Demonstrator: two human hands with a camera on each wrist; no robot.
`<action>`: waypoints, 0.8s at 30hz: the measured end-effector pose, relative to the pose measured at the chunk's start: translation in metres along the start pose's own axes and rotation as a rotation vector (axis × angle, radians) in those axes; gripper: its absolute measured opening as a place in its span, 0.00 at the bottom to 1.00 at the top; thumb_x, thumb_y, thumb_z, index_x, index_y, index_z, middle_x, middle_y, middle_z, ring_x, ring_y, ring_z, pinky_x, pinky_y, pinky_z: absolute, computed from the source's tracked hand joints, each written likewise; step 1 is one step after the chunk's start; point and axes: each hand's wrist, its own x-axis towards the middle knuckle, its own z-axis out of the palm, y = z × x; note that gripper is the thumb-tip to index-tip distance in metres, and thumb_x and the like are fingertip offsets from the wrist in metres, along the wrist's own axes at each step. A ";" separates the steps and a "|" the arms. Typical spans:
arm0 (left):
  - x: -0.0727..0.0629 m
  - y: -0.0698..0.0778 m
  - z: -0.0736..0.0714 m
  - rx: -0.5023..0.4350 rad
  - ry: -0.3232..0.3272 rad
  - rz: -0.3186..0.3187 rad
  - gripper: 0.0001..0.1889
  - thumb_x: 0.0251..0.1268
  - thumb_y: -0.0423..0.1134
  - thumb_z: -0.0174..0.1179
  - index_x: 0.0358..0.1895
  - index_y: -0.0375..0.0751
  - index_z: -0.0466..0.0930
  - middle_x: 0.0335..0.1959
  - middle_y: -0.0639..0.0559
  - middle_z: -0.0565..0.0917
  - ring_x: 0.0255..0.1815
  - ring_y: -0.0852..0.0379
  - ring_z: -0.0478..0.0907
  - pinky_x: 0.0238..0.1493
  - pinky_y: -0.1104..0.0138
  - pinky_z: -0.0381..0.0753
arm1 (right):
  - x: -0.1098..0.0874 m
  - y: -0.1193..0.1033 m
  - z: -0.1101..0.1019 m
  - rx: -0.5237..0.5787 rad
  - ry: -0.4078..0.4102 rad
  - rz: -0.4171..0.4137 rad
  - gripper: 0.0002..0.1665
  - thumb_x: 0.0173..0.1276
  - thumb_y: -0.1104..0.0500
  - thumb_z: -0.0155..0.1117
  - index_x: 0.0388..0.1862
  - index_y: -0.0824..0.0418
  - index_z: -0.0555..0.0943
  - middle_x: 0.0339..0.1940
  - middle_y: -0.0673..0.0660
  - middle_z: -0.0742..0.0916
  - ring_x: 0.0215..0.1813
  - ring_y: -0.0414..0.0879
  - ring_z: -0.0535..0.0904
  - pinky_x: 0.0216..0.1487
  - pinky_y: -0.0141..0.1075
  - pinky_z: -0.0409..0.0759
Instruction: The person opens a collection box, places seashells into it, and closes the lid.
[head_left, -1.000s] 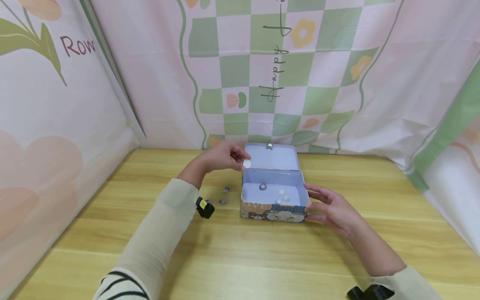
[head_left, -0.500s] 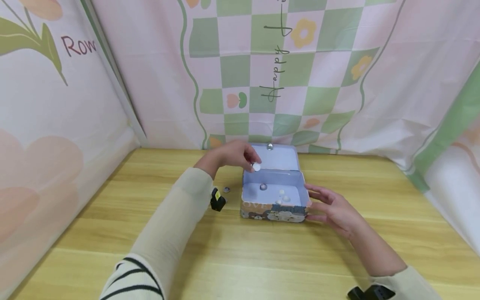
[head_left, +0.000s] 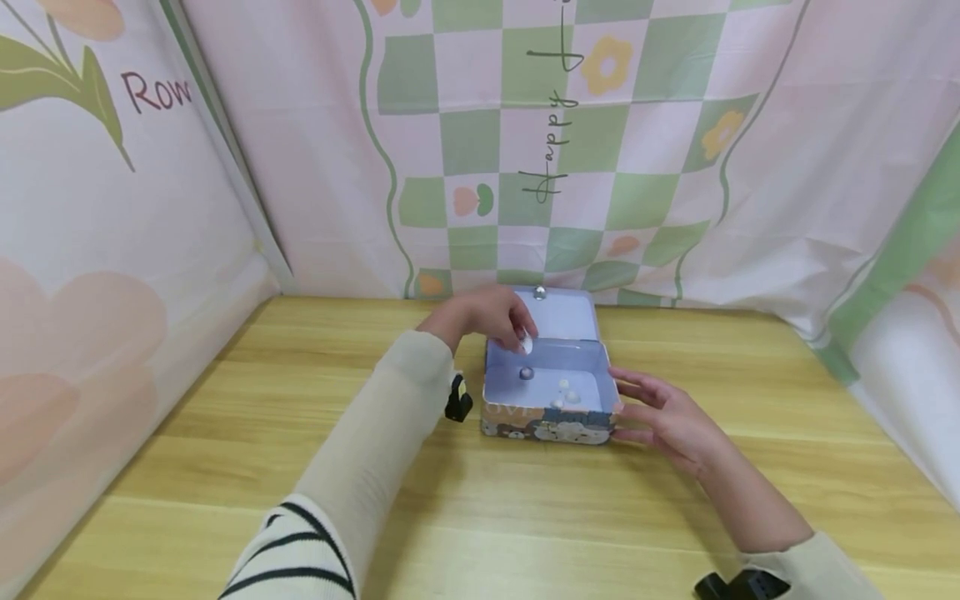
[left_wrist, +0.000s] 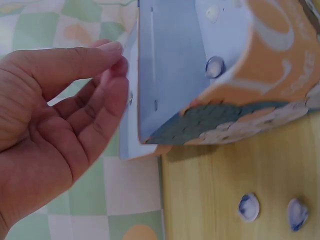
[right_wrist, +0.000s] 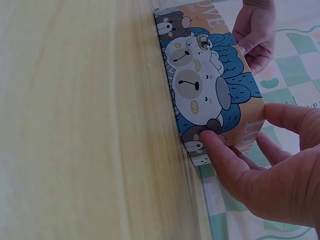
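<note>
My left hand pinches a small white shell over the back left of the tin box. In the left wrist view the left hand's thumb and fingertips meet, and the shell is barely visible there. The box stands open, with a blue inside and printed bears outside. It holds a purplish shell and several small white ones. My right hand grips its right front corner, the thumb on the front and the fingers along the side.
The lid leans back toward the checked curtain and bears a metal clasp. Two blue-and-white shells lie on the wooden table left of the box, hidden behind the left arm in the head view.
My left hand has moved right with the white shell, from beside the lid to over the back of the box. The right hand and the box have stayed in place.
</note>
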 end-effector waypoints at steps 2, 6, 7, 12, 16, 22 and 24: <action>0.001 0.000 0.002 -0.016 0.014 0.012 0.16 0.56 0.26 0.67 0.50 0.38 0.84 0.41 0.48 0.84 0.39 0.57 0.77 0.41 0.69 0.80 | 0.000 0.000 0.000 -0.003 -0.002 -0.003 0.42 0.70 0.68 0.58 0.77 0.70 0.50 0.75 0.75 0.54 0.62 0.57 0.73 0.54 0.49 0.80; 0.001 0.001 0.004 -0.046 0.030 0.017 0.17 0.56 0.26 0.66 0.51 0.38 0.83 0.46 0.46 0.83 0.42 0.57 0.78 0.42 0.68 0.80 | 0.001 0.000 0.001 -0.003 -0.005 -0.008 0.42 0.70 0.68 0.57 0.77 0.70 0.49 0.75 0.75 0.54 0.61 0.56 0.74 0.54 0.49 0.80; 0.001 0.001 0.003 -0.058 0.031 0.016 0.18 0.56 0.25 0.66 0.51 0.38 0.83 0.47 0.46 0.83 0.42 0.56 0.78 0.42 0.68 0.80 | 0.001 0.000 0.001 -0.003 -0.005 -0.008 0.42 0.70 0.69 0.57 0.77 0.70 0.49 0.75 0.75 0.54 0.61 0.56 0.74 0.54 0.49 0.80; -0.003 0.002 0.002 -0.123 0.051 0.033 0.17 0.57 0.25 0.65 0.52 0.36 0.82 0.51 0.42 0.82 0.43 0.54 0.79 0.42 0.67 0.82 | 0.001 0.000 0.001 0.001 -0.004 -0.011 0.42 0.70 0.69 0.57 0.77 0.70 0.50 0.75 0.75 0.54 0.60 0.55 0.75 0.53 0.49 0.80; -0.009 -0.001 0.001 -0.150 0.065 0.092 0.17 0.58 0.25 0.65 0.52 0.33 0.82 0.51 0.41 0.82 0.46 0.54 0.79 0.43 0.67 0.82 | 0.000 0.000 0.001 0.005 -0.003 -0.016 0.41 0.70 0.68 0.58 0.77 0.70 0.51 0.75 0.75 0.54 0.60 0.53 0.75 0.53 0.49 0.80; -0.022 -0.010 0.005 -0.199 0.102 0.210 0.15 0.58 0.26 0.67 0.50 0.29 0.82 0.49 0.36 0.83 0.46 0.51 0.81 0.45 0.66 0.82 | 0.000 0.000 0.001 0.011 -0.001 -0.014 0.42 0.69 0.68 0.59 0.77 0.69 0.51 0.75 0.75 0.55 0.60 0.53 0.75 0.53 0.49 0.80; -0.028 -0.013 0.007 -0.226 0.133 0.232 0.14 0.59 0.27 0.67 0.49 0.29 0.82 0.48 0.35 0.82 0.46 0.51 0.81 0.46 0.66 0.82 | 0.001 0.001 0.000 0.010 -0.008 -0.020 0.42 0.70 0.68 0.59 0.77 0.69 0.51 0.75 0.76 0.54 0.59 0.52 0.76 0.53 0.48 0.80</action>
